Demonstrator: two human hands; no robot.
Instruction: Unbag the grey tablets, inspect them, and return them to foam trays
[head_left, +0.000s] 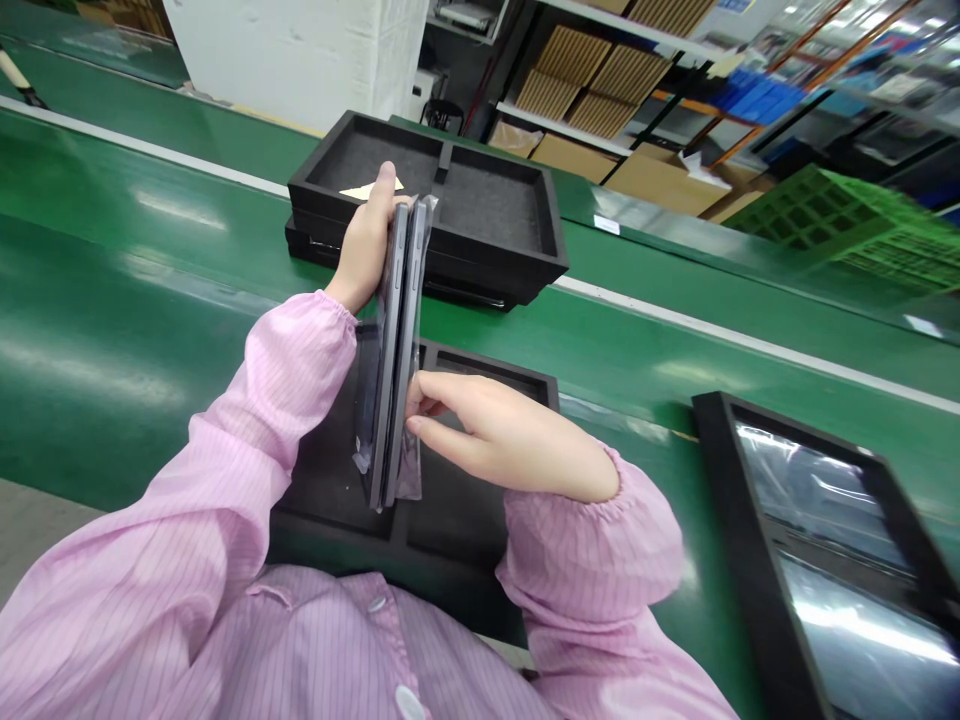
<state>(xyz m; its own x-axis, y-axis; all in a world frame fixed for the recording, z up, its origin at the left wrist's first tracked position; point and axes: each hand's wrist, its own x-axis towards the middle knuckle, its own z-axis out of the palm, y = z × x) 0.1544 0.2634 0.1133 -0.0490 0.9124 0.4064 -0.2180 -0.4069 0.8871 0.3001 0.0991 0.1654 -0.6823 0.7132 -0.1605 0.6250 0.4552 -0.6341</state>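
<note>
Two thin dark grey tablets (403,340) stand on edge, side by side, in clear plastic film. My left hand (367,240) is closed around their far end, thumb pointing up. Against the right-hand face, my right hand (480,420) has its fingers curled and thumb close to them; whether it grips the tablet or only its film is partly hidden. Below the tablets lies a black compartment tray (457,510), largely covered by my hands and the tablets. No tablet shows in its visible compartments.
Stacked black trays (495,250) stand just beyond my hands, a pale paper slip (356,191) in the top one. To the right, another black tray (720,470) holds shiny film-wrapped tablets. The green work surface (112,330) runs across. Behind are a green crate (847,220) and shelves with cardboard boxes.
</note>
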